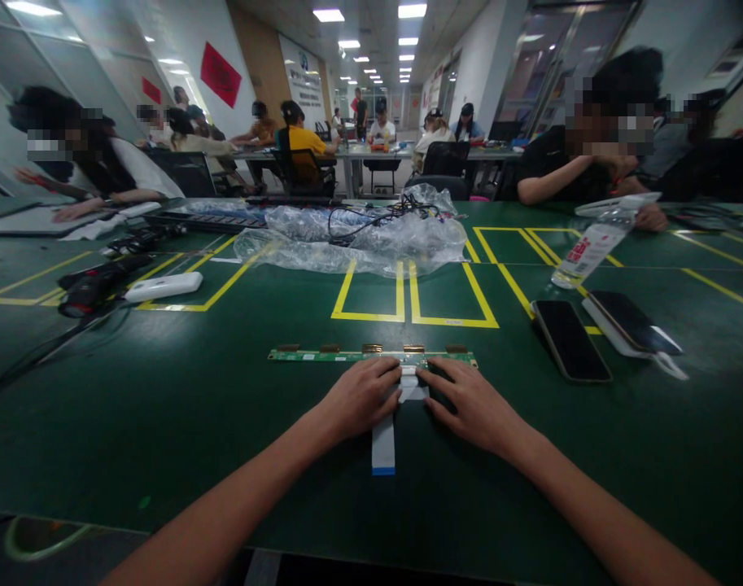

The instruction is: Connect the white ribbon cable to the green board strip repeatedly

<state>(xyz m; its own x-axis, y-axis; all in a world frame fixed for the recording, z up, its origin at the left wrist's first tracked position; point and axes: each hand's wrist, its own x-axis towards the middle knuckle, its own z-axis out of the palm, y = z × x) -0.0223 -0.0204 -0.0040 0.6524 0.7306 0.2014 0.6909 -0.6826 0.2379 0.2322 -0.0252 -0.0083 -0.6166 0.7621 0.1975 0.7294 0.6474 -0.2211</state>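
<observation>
A long, narrow green circuit board (310,356) lies crosswise on the table in front of me, with several brownish tabs along its far edge. A white flat ribbon cable (383,443) with a blue end runs from the board's middle toward me, passing partly under my left hand. My left hand (364,395) has its fingers closed at the left side of the cable, beside the board. From the right, my right hand (465,399) holds the cable's other side, with fingertips near the white connector end (410,372). The fingers partly cover the join between cable and board.
Bubble wrap (359,240) with black cables lies beyond the board. At right are a phone (570,340), a second phone (633,321) and a tilted plastic bottle (594,248). A white device (164,287) and dark cabling (96,285) lie left. Other people sit around.
</observation>
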